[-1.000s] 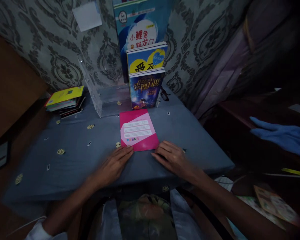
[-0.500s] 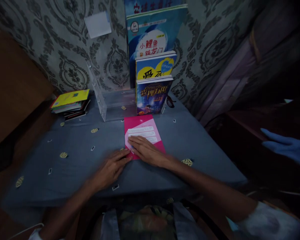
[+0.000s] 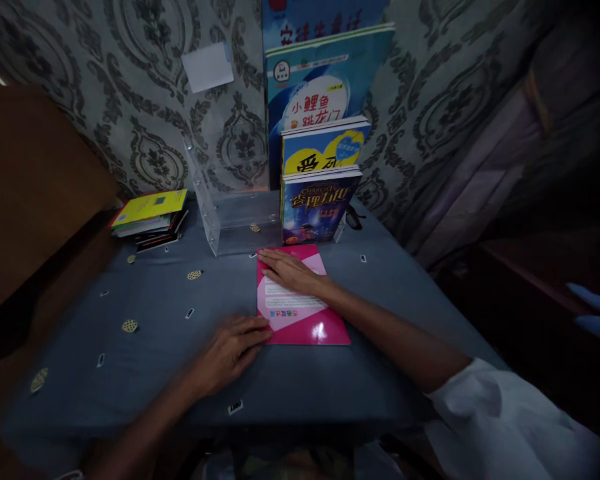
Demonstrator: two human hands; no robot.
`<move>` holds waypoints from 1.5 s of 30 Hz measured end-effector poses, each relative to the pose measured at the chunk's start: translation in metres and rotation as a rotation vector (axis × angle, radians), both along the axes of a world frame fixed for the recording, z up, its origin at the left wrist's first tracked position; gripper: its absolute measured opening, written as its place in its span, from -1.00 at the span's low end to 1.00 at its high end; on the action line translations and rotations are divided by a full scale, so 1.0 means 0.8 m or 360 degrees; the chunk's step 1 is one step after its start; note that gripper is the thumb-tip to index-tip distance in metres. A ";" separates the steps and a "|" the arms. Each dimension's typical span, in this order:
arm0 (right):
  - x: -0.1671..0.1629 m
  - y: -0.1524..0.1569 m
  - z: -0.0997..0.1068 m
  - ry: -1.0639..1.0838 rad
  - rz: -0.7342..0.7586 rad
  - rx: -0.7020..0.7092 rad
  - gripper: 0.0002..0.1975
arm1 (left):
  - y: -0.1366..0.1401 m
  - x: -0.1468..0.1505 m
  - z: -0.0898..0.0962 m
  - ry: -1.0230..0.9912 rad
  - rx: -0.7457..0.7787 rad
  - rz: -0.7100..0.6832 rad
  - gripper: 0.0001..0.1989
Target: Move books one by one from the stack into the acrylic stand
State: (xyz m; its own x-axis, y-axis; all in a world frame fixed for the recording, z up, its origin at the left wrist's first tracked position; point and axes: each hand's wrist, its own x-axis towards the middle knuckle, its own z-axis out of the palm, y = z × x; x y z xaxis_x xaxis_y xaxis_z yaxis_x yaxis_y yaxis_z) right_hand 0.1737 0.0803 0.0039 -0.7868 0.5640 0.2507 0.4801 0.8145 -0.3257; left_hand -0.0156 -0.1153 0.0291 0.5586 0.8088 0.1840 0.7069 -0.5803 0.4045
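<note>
A pink book (image 3: 319, 331) lies flat on the cloth-covered table, its printed text upside down to me. Palm down, my right hand (image 3: 291, 271) rests across the upper part of the book, fingers stretched toward its upper left corner. At the lower left edge, the fingertips of my left hand (image 3: 237, 348) touch the book. That hand's fingers are extended and hold nothing. Just behind the pink book, a dark blue book (image 3: 317, 210) stands in the clear stepped rack (image 3: 205, 200).
Behind it in the rack stand a blue and yellow book (image 3: 320, 150) and a larger teal book (image 3: 325, 73). A book stack (image 3: 150, 212) lies at the table's back left. Dark glasses (image 3: 354, 219) lie right of the rack. A blue-gloved hand (image 3: 597, 313) shows at the right edge.
My right hand has slid from the lower part of the pink book to its upper part. My left hand stays at the lower left edge. The view has shifted slightly.
</note>
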 end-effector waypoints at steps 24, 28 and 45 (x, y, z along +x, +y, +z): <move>0.104 -0.009 -0.022 0.0215 -0.0620 -0.0049 -0.47 | 0.190 0.001 -0.034 0.0197 0.0143 0.0305 -0.47; 0.114 -0.030 -0.022 0.0201 -0.0579 -0.0116 -0.44 | 0.185 0.007 -0.034 0.0236 0.0183 0.0338 -0.49; 0.188 -0.242 -0.010 0.0011 -0.0207 -0.0020 -0.15 | 0.080 0.040 -0.031 0.0303 0.0174 0.0427 -0.51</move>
State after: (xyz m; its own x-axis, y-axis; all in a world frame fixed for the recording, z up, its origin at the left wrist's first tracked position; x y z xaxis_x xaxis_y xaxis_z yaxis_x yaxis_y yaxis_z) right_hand 0.3239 -0.1136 -0.0038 -0.7050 0.6644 0.2481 0.5792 0.7412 -0.3393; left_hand 0.0160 -0.0515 0.0046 0.3612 0.9127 0.1909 0.8970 -0.3961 0.1964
